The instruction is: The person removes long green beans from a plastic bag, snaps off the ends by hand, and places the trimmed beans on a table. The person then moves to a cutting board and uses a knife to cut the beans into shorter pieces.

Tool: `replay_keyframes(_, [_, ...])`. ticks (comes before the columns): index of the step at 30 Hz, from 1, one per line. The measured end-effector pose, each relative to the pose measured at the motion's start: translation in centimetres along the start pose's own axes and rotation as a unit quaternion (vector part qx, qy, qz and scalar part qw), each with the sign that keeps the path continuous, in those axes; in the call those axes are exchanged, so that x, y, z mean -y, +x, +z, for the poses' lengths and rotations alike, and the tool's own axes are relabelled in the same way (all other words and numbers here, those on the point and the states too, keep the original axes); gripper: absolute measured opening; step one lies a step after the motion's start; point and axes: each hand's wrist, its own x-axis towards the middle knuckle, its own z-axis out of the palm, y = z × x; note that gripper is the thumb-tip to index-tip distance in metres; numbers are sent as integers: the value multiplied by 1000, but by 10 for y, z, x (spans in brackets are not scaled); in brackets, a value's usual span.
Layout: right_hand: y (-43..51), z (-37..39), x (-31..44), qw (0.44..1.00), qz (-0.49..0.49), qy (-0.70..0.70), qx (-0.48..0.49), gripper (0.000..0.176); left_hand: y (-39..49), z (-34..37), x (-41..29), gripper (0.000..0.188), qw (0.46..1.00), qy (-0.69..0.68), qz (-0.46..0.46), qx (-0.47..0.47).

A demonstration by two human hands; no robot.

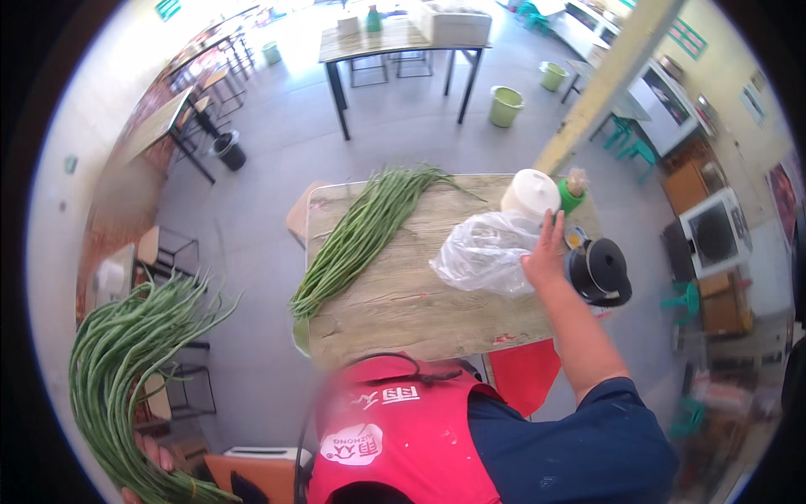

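My left hand [151, 455], at the lower left rim, grips a big bundle of long green beans [119, 365] near its banded end; the beans arch upward and over. A second bundle of long green beans [365, 239] lies slantwise on the left part of the wood-patterned table [403, 315]. My right hand [546, 252] rests with fingers stretched at the right edge of a crumpled clear plastic bag [485, 252]. Its fingertips are beside a white lidded container [534, 192]. Whether it pinches the bag cannot be told.
A black kettle [601, 271] and a green container [572, 195] stand at the table's right side. A red stool [526, 375] is below the near edge. Beyond are another table [390, 47], a green bin [505, 107], a black bin [228, 151] and a slanting yellow pillar [604, 88].
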Motion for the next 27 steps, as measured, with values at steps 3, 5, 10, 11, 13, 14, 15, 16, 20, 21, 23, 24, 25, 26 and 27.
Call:
replay_keyframes(3, [29,13,-20,987,-59,-68,133,82,-34,-21,-11,71,998,26,42,-45])
replay_keyframes(5, [43,12,-7,945,-52,-132,294,55,-62,-24,-12,71,994,8,66,-81])
replay_keyframes(10, [36,-20,129,947,-201,44,246,22,-133,-20,-20,70,964,38,151,-215])
replay_keyframes(11, [36,-25,158,936,-238,104,239,20,-151,-18,-23,70,953,41,165,-250])
replay_keyframes(13, [33,-46,212,900,-226,255,271,12,-180,-2,-19,77,920,66,219,-319])
replay_keyframes(14, [31,-58,234,880,-225,284,307,11,-192,0,-17,76,918,57,238,-312])
replay_keyframes(15, [34,-69,258,850,-228,315,355,9,-206,26,-17,74,911,58,259,-315])
replay_keyframes(16, [30,-76,279,834,-242,331,369,9,-218,45,-16,71,892,66,277,-352])
replay_keyframes(20, [-11,-92,377,790,-311,340,404,15,-281,33,-33,69,858,59,316,-400])
replay_keyframes(21, [-21,-89,395,780,-335,333,410,16,-300,39,-31,71,821,90,339,-450])
replay_keyframes(23, [-48,-77,439,735,-388,333,446,16,-327,101,-21,65,747,138,369,-535])
replay_keyframes(24, [-59,-76,450,729,-382,323,468,15,-343,124,-5,66,721,129,384,-562])
replay_keyframes(25, [-65,-70,464,715,-415,307,472,16,-357,146,14,68,693,120,398,-588])
replay_keyframes(26, [-108,-76,503,708,-429,298,475,16,-386,136,-17,69,677,113,399,-608])
replay_keyframes(27, [-129,-73,521,710,-450,281,464,16,-404,126,-9,69,674,104,410,-605])
